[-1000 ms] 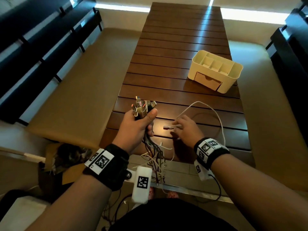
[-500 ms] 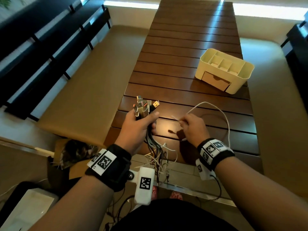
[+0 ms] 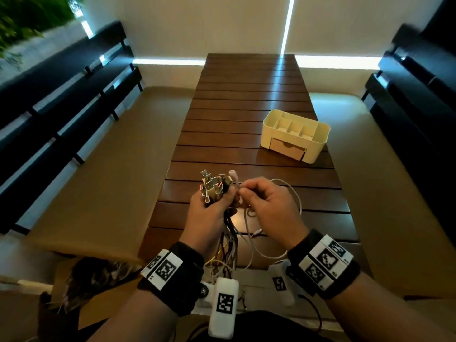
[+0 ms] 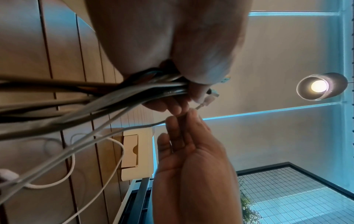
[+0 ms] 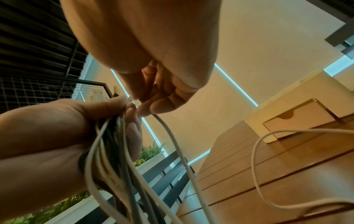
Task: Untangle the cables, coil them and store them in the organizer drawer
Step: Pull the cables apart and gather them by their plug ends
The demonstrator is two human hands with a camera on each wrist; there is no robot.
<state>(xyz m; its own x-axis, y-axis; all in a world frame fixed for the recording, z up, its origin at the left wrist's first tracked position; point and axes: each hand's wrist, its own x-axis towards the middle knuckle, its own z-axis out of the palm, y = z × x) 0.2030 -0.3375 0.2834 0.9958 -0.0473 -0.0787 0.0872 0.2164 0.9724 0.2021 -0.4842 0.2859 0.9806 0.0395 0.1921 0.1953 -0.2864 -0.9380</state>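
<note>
Right hand lifted to left hand | pinches white cable — left grips cable bundle | slatted table

Black wristbands bearing white square-coded tags are worn on both bare forearms; white camera pods are mounted beneath the wristbands.

The head camera looks steeply down the slatted surface from above. Both wrist cameras peer upward at close range, sharing the cream organizer and cable bundle.
</note>
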